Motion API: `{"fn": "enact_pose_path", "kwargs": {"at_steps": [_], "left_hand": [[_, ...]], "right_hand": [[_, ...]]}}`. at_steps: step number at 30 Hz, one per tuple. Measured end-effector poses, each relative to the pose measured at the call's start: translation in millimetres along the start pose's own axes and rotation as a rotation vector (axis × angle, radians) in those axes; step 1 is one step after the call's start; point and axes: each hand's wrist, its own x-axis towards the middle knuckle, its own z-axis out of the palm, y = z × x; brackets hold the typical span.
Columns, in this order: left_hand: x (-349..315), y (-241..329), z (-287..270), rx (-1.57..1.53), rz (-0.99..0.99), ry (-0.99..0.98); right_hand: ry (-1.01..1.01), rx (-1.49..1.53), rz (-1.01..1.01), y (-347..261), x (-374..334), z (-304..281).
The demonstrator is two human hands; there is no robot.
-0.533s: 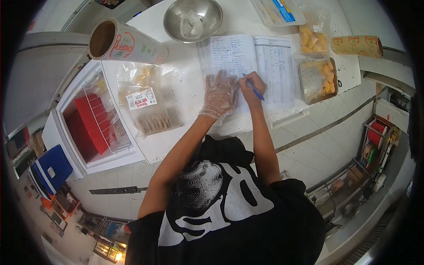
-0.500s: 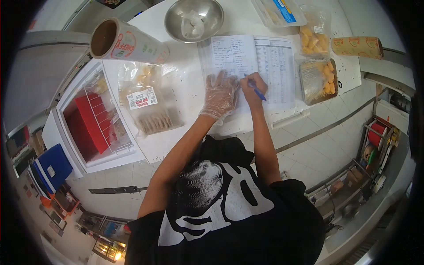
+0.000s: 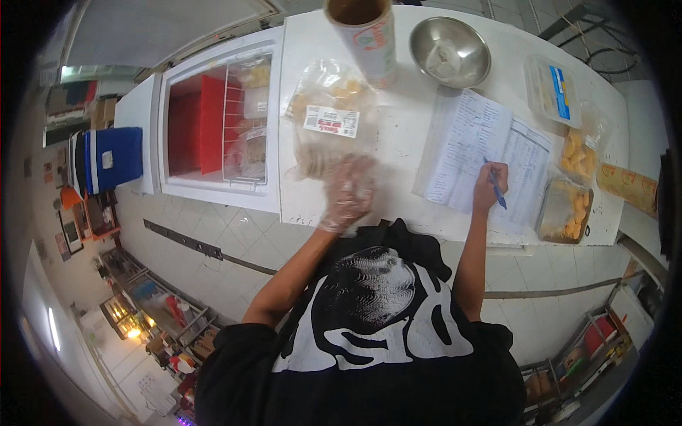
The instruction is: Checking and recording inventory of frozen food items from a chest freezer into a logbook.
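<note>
My right hand (image 3: pixel 489 186) grips a blue pen (image 3: pixel 500 199), its tip on the open sheets of a list (image 3: pixel 465 145) with handwriting on the left page and a table on the right. My left hand (image 3: pixel 350 188), in a clear plastic glove, is at the lower right corner of a clear plastic food packet (image 3: pixel 331 96) with a white label. Motion smears its fingers, so whether it touches the packet does not show. Pale, ridged food lies in the packet's near end.
Beyond the packet stands a tall cardboard tube (image 3: pixel 376 53), with a steel bowl (image 3: pixel 462 60) right of it. A lidded plastic box (image 3: pixel 550 89), bags of yellow food (image 3: pixel 577 153) and a tray (image 3: pixel 561 220) line the right. An open freezer (image 3: pixel 273 142) adjoins the table's left.
My left hand has left the list and moved left to the packet. My right hand keeps the pen on the page. The whole view has swung toward the left.
</note>
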Motion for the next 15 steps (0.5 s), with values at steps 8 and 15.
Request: {"fn": "enact_pose_path", "kwargs": {"at_steps": [8, 15], "left_hand": [[-43.9, -59.4, -49.5, 0.100, -0.311, 0.273], [-57.1, -60.5, -28.6, 0.047, -0.297, 0.320]], "right_hand": [[-0.035, 0.003, 0.051, -2.0, -0.3, -1.5], [0.024, 0.029, -0.057, -7.6, 0.0, 4.5]]}}
